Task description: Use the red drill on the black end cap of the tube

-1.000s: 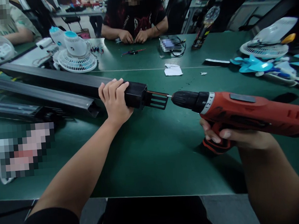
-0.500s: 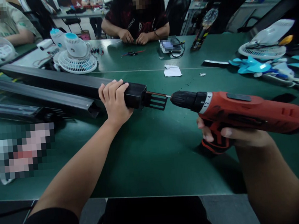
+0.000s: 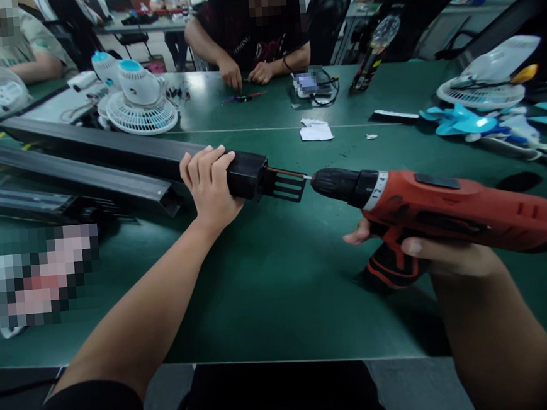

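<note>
My left hand [image 3: 213, 187] is wrapped over the end of a long black metal beam [image 3: 129, 147], which lies slanting to the upper left. A flat slotted black bracket [image 3: 286, 186] sticks out of the beam's end. In my right hand [image 3: 452, 254] is a red and black cordless drill [image 3: 463, 206], pointing left. Its long thin bit [image 3: 286, 171] runs along the bracket's upper edge to the beam's end; where the tip rests is too small to tell. One or more right-hand fingers stretch out past the front of the drill's handle.
More black beams [image 3: 76, 173] lie at the left. White fans [image 3: 140, 105] stand behind them. Blue fan blades [image 3: 458, 118] lie at the right, a bottle [image 3: 375, 51] and a paper scrap [image 3: 315, 129] further back. Across the green table [image 3: 280, 286] sits a person [image 3: 249, 42].
A finger of my right hand has stretched forward, off the drill's handle. The drill has tilted slightly, its rear a little lower. The person opposite has moved one hand. My left hand is unmoved.
</note>
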### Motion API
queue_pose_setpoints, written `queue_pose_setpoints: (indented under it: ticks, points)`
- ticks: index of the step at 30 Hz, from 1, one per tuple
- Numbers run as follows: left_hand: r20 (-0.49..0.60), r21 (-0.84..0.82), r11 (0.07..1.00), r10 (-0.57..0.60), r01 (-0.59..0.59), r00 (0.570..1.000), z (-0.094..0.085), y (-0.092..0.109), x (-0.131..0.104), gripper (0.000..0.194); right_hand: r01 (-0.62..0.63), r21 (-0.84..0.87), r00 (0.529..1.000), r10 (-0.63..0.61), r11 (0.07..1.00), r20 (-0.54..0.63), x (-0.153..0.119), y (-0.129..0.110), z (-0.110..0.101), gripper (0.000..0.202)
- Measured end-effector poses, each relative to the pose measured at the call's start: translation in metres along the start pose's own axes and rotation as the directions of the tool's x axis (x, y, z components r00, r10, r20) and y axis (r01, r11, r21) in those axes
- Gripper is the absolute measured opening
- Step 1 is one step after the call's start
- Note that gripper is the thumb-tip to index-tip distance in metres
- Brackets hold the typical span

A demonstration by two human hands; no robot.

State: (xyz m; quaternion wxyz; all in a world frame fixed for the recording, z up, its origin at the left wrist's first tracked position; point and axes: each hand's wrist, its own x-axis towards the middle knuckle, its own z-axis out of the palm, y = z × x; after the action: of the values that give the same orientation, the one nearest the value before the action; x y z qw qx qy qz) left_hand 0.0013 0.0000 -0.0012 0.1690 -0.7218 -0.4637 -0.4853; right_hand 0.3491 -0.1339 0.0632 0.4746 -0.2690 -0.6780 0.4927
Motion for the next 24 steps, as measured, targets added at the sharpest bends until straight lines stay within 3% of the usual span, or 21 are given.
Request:
queue_pose_setpoints:
  ticks: [5, 10, 20, 24]
  points:
    - [-0.045, -0.027, 0.998, 0.049, -0.051, 0.998, 0.0022, -0.0027, -0.0014, 0.047, -0.002, -0.029, 1.000, 0.002, 1.000, 0.024, -0.0006, 0.0016, -0.0011, 0.046]
    - [-0.021, -0.021, 1.000, 0.023, -0.023, 1.000, 0.0028, -0.0032, -0.0014, 0.048, -0.052, -0.063, 0.999, 0.052, 0.997, 0.008, -0.0006, -0.0034, 0.0019, 0.036]
    - [-0.083, 0.005, 0.997, 0.081, -0.080, 0.993, 0.0038, -0.0033, -0.0015, 0.049, -0.054, -0.100, 0.999, 0.055, 0.994, -0.001, -0.0016, -0.0018, -0.0023, 0.041]
    - [-0.064, -0.011, 0.998, 0.056, -0.057, 0.996, 0.0030, -0.0034, -0.0018, 0.048, -0.064, -0.073, 0.998, 0.066, 0.995, 0.014, -0.0005, -0.0030, -0.0008, 0.027]
